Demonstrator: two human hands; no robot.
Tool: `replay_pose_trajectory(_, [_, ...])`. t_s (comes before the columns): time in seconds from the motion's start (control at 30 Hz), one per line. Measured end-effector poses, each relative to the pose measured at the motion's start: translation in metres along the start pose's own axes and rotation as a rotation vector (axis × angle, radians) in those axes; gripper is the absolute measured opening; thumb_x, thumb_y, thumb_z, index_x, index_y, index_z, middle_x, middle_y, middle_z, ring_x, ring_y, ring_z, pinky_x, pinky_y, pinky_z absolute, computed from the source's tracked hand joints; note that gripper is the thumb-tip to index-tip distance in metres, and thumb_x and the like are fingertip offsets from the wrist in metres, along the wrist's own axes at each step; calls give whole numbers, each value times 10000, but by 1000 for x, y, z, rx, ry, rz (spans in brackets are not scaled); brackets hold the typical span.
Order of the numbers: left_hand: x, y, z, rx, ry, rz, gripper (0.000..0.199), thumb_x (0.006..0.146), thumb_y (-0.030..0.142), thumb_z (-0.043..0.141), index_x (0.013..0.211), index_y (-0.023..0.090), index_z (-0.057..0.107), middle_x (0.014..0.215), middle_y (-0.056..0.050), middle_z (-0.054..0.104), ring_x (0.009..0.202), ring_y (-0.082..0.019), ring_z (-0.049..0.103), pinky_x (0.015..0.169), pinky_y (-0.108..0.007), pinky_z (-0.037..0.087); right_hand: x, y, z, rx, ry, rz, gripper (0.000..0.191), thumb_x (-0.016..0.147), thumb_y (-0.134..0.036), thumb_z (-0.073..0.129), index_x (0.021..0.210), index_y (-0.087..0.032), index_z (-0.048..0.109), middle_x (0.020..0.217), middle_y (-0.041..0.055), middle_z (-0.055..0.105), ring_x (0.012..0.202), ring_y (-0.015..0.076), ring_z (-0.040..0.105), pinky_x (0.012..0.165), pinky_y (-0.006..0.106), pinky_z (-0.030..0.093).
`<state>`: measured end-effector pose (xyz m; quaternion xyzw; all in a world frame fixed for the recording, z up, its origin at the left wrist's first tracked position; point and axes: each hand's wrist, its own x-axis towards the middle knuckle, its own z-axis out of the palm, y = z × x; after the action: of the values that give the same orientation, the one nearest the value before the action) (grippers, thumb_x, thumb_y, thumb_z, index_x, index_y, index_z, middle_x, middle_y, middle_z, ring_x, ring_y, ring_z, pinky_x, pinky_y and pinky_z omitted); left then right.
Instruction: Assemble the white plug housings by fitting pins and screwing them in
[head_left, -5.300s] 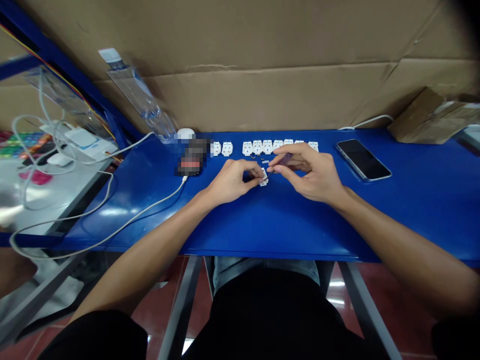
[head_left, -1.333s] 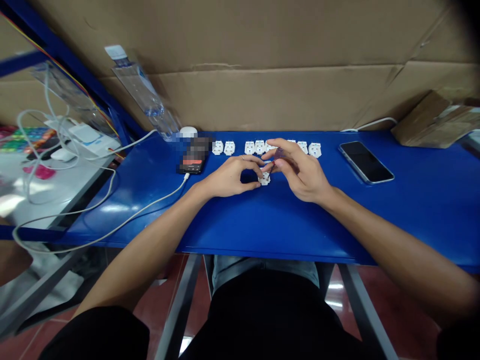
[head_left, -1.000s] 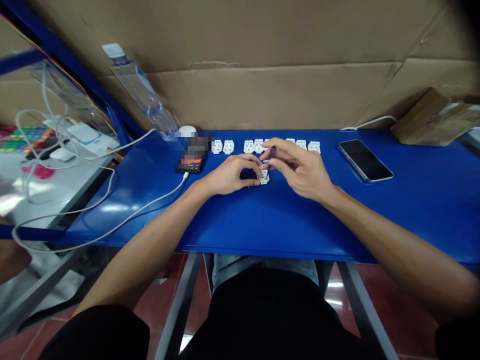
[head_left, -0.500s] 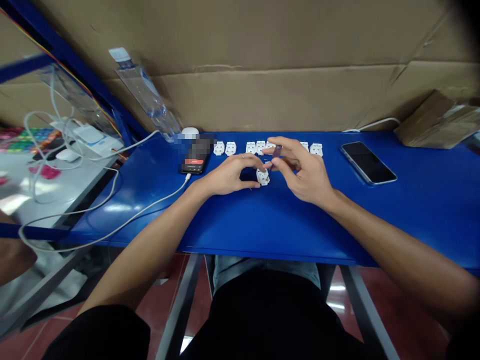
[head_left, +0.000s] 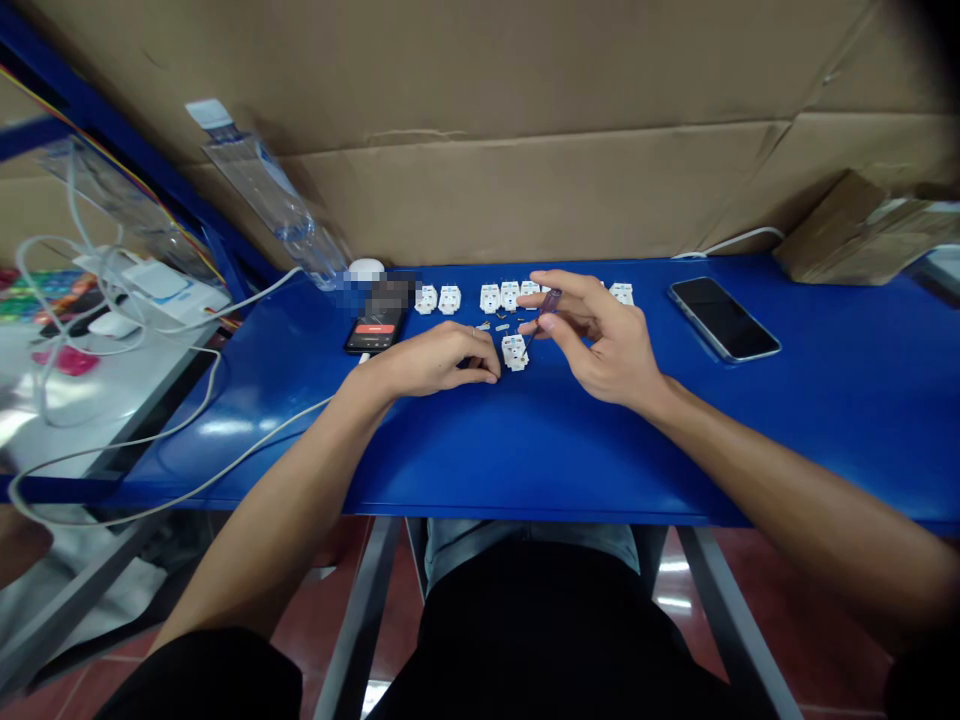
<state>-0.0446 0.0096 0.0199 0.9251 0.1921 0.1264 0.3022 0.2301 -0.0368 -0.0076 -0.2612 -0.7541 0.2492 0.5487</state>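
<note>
A small white plastic block (head_left: 515,353) with metal contacts, which looks like a socket insert, sits on the blue table (head_left: 525,450). In my right hand (head_left: 611,345) is a screwdriver (head_left: 551,302) with a purple handle, its tip down at the block. My left hand (head_left: 442,362) rests just left of the block, fingers curled and thumb tip close to them. Whatever those fingertips may hold is too small or hidden to make out. Tiny metal parts (head_left: 502,327) lie behind the block. Similar white blocks (head_left: 449,299) line the back, some partly hidden by my right hand.
At the left, a phone (head_left: 379,318) is plugged into a white cable (head_left: 262,452). A clear bottle (head_left: 289,215) leans behind it, near a white rounded case (head_left: 367,270). Another phone (head_left: 725,320) lies at the right, before a cardboard box (head_left: 844,235).
My left hand has drawn back left from the white block, its fingers now curled together. The screwdriver stays at the block in my right hand. The whole view has shifted slightly.
</note>
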Motion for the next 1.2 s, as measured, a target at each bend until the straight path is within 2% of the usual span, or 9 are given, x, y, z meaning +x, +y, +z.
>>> replay_pose_trajectory(0.13, [0,6,3,57,40,-3,167,1131,264,644,1082,210,795,1103,-94,805,988,-231,758,912,-353,575,1,3,0,41,5,31,447,1159,-408,660,1605,-406,630,1414,-1,843,1087,232,901,1032,457,777])
replay_pose_trajectory(0.3, [3,13,8,1,293,-52,107,1137,252,638,1101,199,724,1038,-65,788,917,-191,730,862,-319,560,4,-6,1,83,86,46,440,1131,-504,705,1544,-361,652,1347,13,866,1042,235,908,967,431,795])
replay_pose_trajectory(0.4, [6,13,16,-121,374,-91,119,1126,284,674,1066,192,718,979,-51,779,852,-164,707,802,-290,547,5,-12,1,111,104,21,379,1127,-491,722,1476,-355,663,1313,6,874,1023,228,910,947,420,800])
replay_pose_trajectory(0.57, [12,5,29,-458,484,-116,234,1066,391,807,1029,175,726,932,-52,771,799,-140,709,772,-274,580,5,-14,1,134,97,38,348,1126,-497,724,1424,-342,633,1294,11,870,1052,231,907,952,419,798])
replay_pose_trajectory(0.7, [17,2,31,-578,530,-120,300,1016,442,884,1125,175,800,942,-54,787,778,-137,709,777,-287,601,3,-8,1,153,77,-18,313,1147,-446,697,1434,-360,609,1314,4,853,1157,226,884,983,420,789])
replay_pose_trajectory(0.83, [18,1,32,-671,555,-195,326,1007,493,892,1044,173,839,925,-63,782,807,-145,703,814,-304,610,1,-2,0,115,96,-35,314,1154,-460,671,1449,-380,600,1361,20,829,1168,231,872,984,453,792])
replay_pose_trajectory(1.0, [18,-6,38,-844,535,-293,310,974,458,935,1053,174,840,962,-65,775,856,-139,704,862,-308,621,0,2,0,68,72,-25,332,1164,-489,633,1472,-373,591,1383,31,816,1168,233,867,1007,469,786])
replay_pose_trajectory(1.2, [17,-10,38,-924,533,-342,285,944,406,962,1080,175,865,1039,-81,798,904,-147,730,906,-334,642,2,0,-1,59,86,-41,285,1176,-453,620,1447,-371,598,1377,22,815,1186,228,866,1032,465,777])
